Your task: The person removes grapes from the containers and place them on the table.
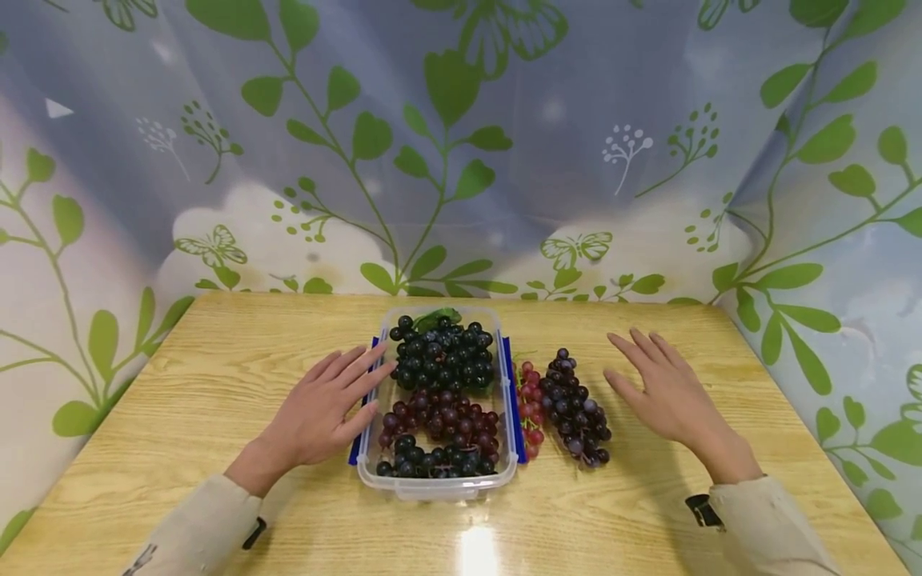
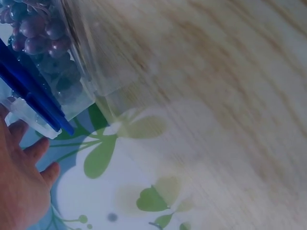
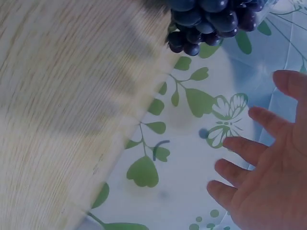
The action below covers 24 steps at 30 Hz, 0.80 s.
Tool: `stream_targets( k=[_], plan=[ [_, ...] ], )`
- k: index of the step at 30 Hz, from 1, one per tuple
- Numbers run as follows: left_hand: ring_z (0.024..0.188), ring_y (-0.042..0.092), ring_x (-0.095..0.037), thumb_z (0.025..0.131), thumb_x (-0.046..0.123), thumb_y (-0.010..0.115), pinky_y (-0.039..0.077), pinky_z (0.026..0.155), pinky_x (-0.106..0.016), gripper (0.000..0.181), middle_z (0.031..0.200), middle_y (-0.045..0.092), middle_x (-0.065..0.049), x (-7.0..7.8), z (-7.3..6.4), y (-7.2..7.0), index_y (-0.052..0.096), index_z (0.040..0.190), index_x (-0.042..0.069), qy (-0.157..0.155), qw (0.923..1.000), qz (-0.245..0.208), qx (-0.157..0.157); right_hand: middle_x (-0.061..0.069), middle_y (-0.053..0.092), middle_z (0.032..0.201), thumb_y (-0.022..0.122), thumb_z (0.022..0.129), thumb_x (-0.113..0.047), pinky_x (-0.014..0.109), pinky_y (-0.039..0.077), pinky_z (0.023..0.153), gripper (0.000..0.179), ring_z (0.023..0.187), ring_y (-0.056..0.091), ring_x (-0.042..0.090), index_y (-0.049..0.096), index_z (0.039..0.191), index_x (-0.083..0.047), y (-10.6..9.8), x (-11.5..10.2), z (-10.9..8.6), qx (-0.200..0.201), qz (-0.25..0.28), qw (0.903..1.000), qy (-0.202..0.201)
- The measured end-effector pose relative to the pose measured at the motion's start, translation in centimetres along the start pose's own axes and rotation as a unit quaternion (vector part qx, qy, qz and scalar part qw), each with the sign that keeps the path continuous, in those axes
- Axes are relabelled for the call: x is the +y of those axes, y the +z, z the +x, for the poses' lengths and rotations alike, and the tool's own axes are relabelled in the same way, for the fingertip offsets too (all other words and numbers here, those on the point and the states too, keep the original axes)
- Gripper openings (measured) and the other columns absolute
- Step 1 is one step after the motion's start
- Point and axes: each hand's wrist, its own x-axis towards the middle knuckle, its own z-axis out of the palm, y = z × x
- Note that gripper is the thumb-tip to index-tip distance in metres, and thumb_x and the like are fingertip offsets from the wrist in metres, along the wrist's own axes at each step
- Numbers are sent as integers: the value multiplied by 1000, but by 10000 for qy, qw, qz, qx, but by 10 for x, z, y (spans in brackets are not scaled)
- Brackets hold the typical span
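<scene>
A clear plastic container point(image 1: 437, 485) with blue side latches point(image 1: 515, 400) holds several bunches of grapes. At its far end lie black grapes point(image 1: 446, 356) with a green leaf; dark red grapes point(image 1: 442, 412) fill the middle, and another black bunch point(image 1: 435, 461) lies nearest. My left hand point(image 1: 327, 412) is at the container's left side, fingers extended; whether the fingertips touch it I cannot tell. On the table to the right are a red bunch point(image 1: 531, 408) and a dark purple bunch point(image 1: 575, 408). My right hand point(image 1: 666, 392) is spread apart from them, holding nothing.
The wooden table point(image 1: 238, 344) reaches back to a curtain point(image 1: 547, 176) printed with leaves and butterflies, which also hangs at both sides. Light reflects off the table in front of the container. A dark strap point(image 1: 703, 510) shows at the right sleeve.
</scene>
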Motion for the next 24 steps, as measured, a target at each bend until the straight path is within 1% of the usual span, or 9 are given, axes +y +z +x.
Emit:
stream_targets(
  k=[4,9,11,14,17,21,24],
  plan=[
    [138,30,-31,98,35,46,20,111,-51,53,154,29,-5,2,0,-2,41,147,16,-56,9999,90,-21,28,18,152,37,101,-50,63,8,108,65,137,12,50,28,152,-11,1,2,1,-14,-206,9998,7],
    [141,23,-29,96,37,49,14,113,-50,56,154,28,-4,4,5,-5,39,148,19,-95,9997,189,-136,23,12,155,35,99,-56,65,0,107,68,139,5,48,24,154,-16,1,2,3,-203,-278,9993,145],
    [141,21,-28,97,40,47,12,114,-49,55,155,28,-3,4,6,-6,39,148,19,-85,9996,221,-182,23,10,156,33,99,-57,65,-2,107,69,139,3,48,22,154,-17,2,1,4,-305,-332,9989,162],
    [141,22,-28,99,45,41,13,114,-49,55,154,29,-4,4,6,-7,40,148,19,-64,9994,275,-204,22,9,156,33,98,-58,65,-3,107,70,139,2,48,21,154,-18,3,-1,5,-414,-363,9984,160],
    [141,23,-29,100,48,38,13,113,-49,56,154,30,-4,4,5,-7,41,148,19,-86,9994,282,-195,20,8,157,33,98,-59,65,-4,107,70,140,1,47,21,155,-20,4,-5,7,-463,-355,9982,120],
    [140,25,-29,98,42,45,14,113,-49,55,154,29,-4,5,3,-6,40,148,19,-112,9996,231,-129,18,7,158,34,98,-59,63,-4,108,70,141,0,44,20,155,-22,5,-11,9,-472,-359,9982,43],
    [140,26,-30,97,39,47,16,113,-50,56,154,29,-4,5,3,-6,39,148,18,-133,9997,188,-76,18,7,158,34,98,-59,63,-4,108,69,141,1,43,20,155,-23,6,-16,11,-468,-396,9981,-77]
  ],
)
